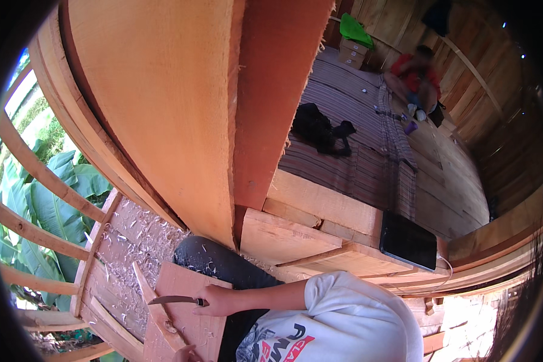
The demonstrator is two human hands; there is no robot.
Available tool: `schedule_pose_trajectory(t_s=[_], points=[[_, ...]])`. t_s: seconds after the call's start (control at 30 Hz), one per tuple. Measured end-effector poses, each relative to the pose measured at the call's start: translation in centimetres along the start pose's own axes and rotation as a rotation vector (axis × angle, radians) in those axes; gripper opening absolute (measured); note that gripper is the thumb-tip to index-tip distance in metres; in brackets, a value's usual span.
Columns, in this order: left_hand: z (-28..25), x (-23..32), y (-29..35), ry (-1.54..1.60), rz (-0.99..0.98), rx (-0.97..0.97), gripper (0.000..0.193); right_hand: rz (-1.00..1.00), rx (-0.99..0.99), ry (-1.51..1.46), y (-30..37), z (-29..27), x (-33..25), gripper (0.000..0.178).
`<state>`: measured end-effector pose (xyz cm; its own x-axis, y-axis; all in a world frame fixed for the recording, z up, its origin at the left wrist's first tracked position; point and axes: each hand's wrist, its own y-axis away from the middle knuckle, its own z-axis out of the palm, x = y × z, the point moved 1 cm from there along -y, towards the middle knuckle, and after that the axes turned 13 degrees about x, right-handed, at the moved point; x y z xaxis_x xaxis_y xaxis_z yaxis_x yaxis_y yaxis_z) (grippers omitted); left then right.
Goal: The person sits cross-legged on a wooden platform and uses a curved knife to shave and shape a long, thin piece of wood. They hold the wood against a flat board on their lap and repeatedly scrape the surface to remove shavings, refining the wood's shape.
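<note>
Clearly, from my distant post, I saw the right hand (214,300) closed around the dark handle of a knife (174,299), its blade lying across a pale strip of wood (160,317). That strip lay slantwise over a reddish board (193,326) beside the dark-trousered leg (208,258). The left hand (188,353) was at the strip's near end, cut off by the lower edge; I could not tell whether it pinched. Curled shavings (133,232) lay beyond.
</note>
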<state>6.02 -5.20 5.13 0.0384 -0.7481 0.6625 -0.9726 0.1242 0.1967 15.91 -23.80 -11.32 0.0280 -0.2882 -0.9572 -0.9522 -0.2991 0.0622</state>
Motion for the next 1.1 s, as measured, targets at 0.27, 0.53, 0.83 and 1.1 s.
schedule_pose_trajectory(t_s=[0.27,0.53,0.83,1.1], points=[[-2.1,16.4,-8.0,0.329,1.118,-0.177,0.058,0.146,-0.040,0.005,-0.9,1.8,0.5,0.032],[-3.1,8.6,-6.2,0.322,0.945,-0.095,0.037,0.249,-0.157,0.021,-1.7,0.6,-0.6,0.035],[-8.1,3.9,-5.2,0.646,0.861,0.141,0.032,0.228,-0.151,0.070,-2.1,0.2,-1.4,0.039],[-8.0,1.7,-5.6,0.421,0.768,0.078,0.027,0.235,-0.190,0.069,-2.3,0.2,-0.8,0.039]])
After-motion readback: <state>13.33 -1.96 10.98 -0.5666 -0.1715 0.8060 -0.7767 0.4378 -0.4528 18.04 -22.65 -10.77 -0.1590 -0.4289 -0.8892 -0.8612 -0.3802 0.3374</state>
